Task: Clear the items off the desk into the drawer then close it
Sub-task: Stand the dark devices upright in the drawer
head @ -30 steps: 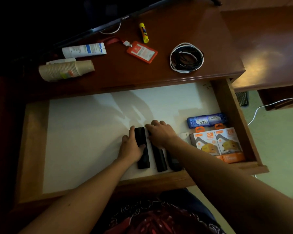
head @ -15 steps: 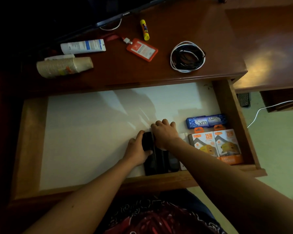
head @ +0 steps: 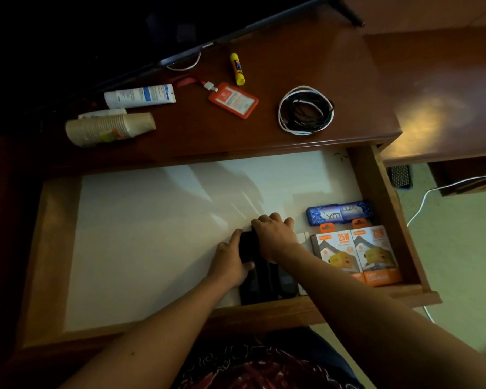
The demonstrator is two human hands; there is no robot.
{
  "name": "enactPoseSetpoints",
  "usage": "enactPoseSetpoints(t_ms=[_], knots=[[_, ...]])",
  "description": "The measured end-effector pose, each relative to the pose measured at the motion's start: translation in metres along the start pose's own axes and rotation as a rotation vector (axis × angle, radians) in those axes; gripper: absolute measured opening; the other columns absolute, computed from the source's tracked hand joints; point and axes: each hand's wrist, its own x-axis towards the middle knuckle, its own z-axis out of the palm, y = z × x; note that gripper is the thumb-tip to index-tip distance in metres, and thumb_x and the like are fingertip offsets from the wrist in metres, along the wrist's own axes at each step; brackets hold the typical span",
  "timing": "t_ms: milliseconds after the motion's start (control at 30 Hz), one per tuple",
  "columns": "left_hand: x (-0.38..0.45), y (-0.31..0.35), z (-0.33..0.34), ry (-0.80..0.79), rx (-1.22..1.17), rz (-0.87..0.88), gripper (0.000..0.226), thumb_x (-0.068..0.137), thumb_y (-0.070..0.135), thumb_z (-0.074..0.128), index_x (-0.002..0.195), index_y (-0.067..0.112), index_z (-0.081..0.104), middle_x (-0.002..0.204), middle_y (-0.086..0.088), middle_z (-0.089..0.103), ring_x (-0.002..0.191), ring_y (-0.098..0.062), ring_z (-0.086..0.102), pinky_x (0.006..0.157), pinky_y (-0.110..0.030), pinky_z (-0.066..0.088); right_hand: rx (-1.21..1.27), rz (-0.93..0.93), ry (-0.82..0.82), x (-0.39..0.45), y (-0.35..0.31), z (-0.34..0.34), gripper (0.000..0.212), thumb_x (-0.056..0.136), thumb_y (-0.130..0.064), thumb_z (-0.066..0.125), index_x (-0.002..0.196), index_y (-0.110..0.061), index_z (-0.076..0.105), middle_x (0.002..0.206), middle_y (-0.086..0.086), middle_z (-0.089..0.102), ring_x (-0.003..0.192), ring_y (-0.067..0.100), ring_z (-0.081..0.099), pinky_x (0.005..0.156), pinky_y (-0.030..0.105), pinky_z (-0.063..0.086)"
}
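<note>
Pressing together slim black remotes point(head: 260, 279) in the drawer point(head: 382, 209), left hand point(head: 230, 262) and right hand point(head: 275, 237), grips curled on them.

Dim, warm. Glare patch on desk top point(head: 421, 122) at 2 o'clock; black vignette at 10 o'clock; wide-angle edge bending.

Both bare forearms enter from the bottom edge of the frame and converge toward the centre. Left hand point(head: 230, 261): lower centre, palm down, fingers curled, thumb stretched toward the other hand. Right hand point(head: 275, 237): just above and right of the left, palm down, knuckles raised, fingers bent downward. The two hands sit close together, nearly touching. Right forearm crosses the lower right of the frame diagonally.
</note>
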Motion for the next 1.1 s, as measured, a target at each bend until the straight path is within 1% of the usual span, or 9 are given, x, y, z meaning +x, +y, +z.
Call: enactPoseSetpoints(t_ms=[100,233,400,567,700,800,933,1033,1100], knots=[[-0.001,0.002,-0.002,-0.003,0.014,0.004,0.091,0.087,0.033,0.073,0.155,0.034,0.014,0.137,-0.016,0.045,0.122,-0.034,0.052,0.097,-0.040,0.046,-0.008,0.017,0.004,-0.002,-0.002,0.000,0.046,0.083,-0.020,0.067,0.127,-0.020,0.051,0.128,0.005,0.053,0.121,0.031,0.041,0.095,0.053,0.034],[-0.005,0.000,-0.007,-0.025,0.017,0.019,0.094,0.088,0.037,0.072,0.157,0.033,0.009,0.142,-0.015,0.041,0.126,-0.034,0.050,0.100,-0.039,0.044,-0.012,0.021,0.004,-0.005,-0.005,-0.002,0.049,0.083,-0.021,0.068,0.128,-0.020,0.049,0.131,0.005,0.051,0.122,0.032,0.041,0.096,0.053,0.033],[-0.007,-0.010,-0.014,-0.043,-0.035,0.028,0.091,0.090,0.044,0.066,0.158,0.030,0.008,0.146,-0.015,0.040,0.129,-0.033,0.048,0.104,-0.044,0.045,-0.032,0.037,-0.011,-0.007,-0.009,-0.006,0.050,0.083,-0.027,0.068,0.129,-0.019,0.049,0.133,0.007,0.050,0.124,0.033,0.040,0.097,0.053,0.032],[-0.007,-0.022,-0.029,-0.018,-0.043,0.013,0.082,0.093,0.038,0.063,0.157,0.029,0.012,0.141,-0.015,0.045,0.124,-0.032,0.050,0.102,-0.042,0.046,-0.024,0.069,-0.041,-0.008,-0.020,-0.011,0.053,0.081,-0.028,0.067,0.130,-0.018,0.048,0.133,0.007,0.049,0.124,0.033,0.041,0.098,0.053,0.032],[-0.005,-0.032,-0.045,0.004,-0.043,-0.028,0.075,0.093,0.037,0.062,0.155,0.027,0.020,0.136,-0.012,0.048,0.120,-0.029,0.053,0.101,-0.040,0.047,0.007,0.080,-0.053,-0.007,-0.032,-0.015,0.049,0.081,-0.021,0.063,0.128,-0.017,0.050,0.130,0.008,0.050,0.123,0.033,0.041,0.100,0.054,0.031],[-0.004,-0.040,-0.061,0.027,-0.066,-0.051,0.071,0.092,0.036,0.063,0.153,0.025,0.027,0.132,-0.010,0.050,0.116,-0.027,0.055,0.099,-0.035,0.047,0.025,0.090,-0.029,-0.003,-0.044,-0.023,0.046,0.083,-0.018,0.058,0.128,-0.018,0.049,0.132,0.008,0.049,0.126,0.033,0.039,0.102,0.055,0.030],[0.000,-0.045,-0.087,0.124,-0.134,-0.071,0.064,0.091,0.028,0.065,0.148,0.021,0.038,0.126,-0.009,0.056,0.112,-0.024,0.057,0.095,-0.029,0.046,0.067,0.068,0.057,0.007,-0.061,-0.041,0.049,0.087,-0.019,0.052,0.136,-0.020,0.048,0.141,0.006,0.048,0.129,0.032,0.039,0.103,0.053,0.029],[0.004,-0.039,-0.118,0.287,-0.233,-0.083,0.051,0.094,0.021,0.064,0.142,0.019,0.046,0.123,-0.008,0.061,0.103,-0.019,0.057,0.086,-0.026,0.045,0.178,0.034,0.188,0.020,-0.075,-0.063,0.051,0.087,-0.015,0.047,0.138,-0.022,0.051,0.142,0.002,0.051,0.128,0.027,0.042,0.102,0.049,0.031],[0.007,-0.030,-0.145,0.423,-0.329,-0.087,0.043,0.095,0.017,0.062,0.136,0.017,0.051,0.117,-0.006,0.063,0.098,-0.018,0.059,0.086,-0.029,0.050,0.249,0.012,0.291,0.031,-0.086,-0.082,0.050,0.087,-0.014,0.048,0.135,-0.024,0.055,0.141,-0.001,0.053,0.128,0.025,0.044,0.102,0.048,0.033]])
